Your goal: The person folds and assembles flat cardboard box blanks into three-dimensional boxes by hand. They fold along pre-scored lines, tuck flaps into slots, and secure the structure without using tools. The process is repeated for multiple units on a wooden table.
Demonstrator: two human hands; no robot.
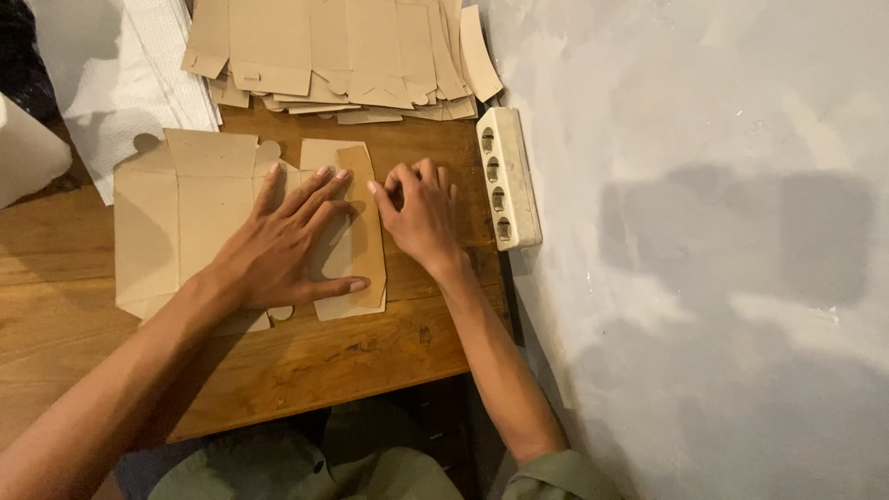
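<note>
A flat brown cardboard box blank (185, 218) lies unfolded on the wooden table (306, 366). My left hand (282, 243) rests palm down on it, fingers spread, pressing the middle panels. My right hand (419, 215) sits at the blank's right edge, fingertips on the narrow side flap (368, 231) that is folded over there. Neither hand grips anything.
A stack of several more flat cardboard blanks (338, 51) lies at the table's far edge. A cream power strip (507, 176) lies along the table's right edge. White paper sheets (130, 74) are at the far left. A grey concrete floor (704, 250) is to the right.
</note>
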